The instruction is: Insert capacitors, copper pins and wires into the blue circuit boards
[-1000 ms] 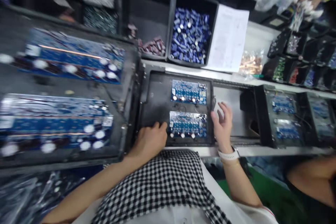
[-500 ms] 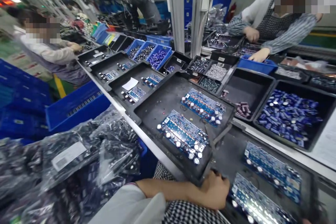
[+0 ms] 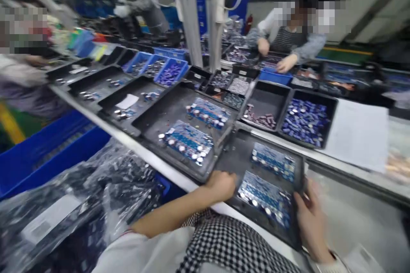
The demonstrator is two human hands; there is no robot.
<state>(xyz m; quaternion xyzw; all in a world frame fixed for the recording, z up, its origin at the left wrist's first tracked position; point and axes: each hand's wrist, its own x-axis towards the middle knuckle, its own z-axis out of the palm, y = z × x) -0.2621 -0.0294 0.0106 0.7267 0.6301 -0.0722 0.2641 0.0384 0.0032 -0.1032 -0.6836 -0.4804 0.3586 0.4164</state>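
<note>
A black tray (image 3: 233,153) lies in front of me, carrying two blue circuit boards. One board (image 3: 264,198) is nearer me; the other board (image 3: 273,161) sits behind it. My left hand (image 3: 222,185) is closed at the tray's left front rim, its fingertips hidden. On the opposite side, my right hand (image 3: 312,217) grips the right rim, thumb over the edge and fingers partly out of sight. Against the left side of this tray is a second black tray (image 3: 150,123), also with two circuit boards that bear round silver-topped parts.
Bins of purple parts (image 3: 306,119) and pinkish parts (image 3: 261,117) stand behind the trays, beside a white paper sheet (image 3: 357,132). More trays line the bench leftward. Plastic-bagged parts (image 3: 80,204) are at lower left. A co-worker's hand (image 3: 286,64) rests at a blue bin across the bench.
My view has swung right, so the trays appear further left. My right hand, barely visible at the lower right edge before, now shows clearly on the tray's right rim. My left hand stays closed at the tray.
</note>
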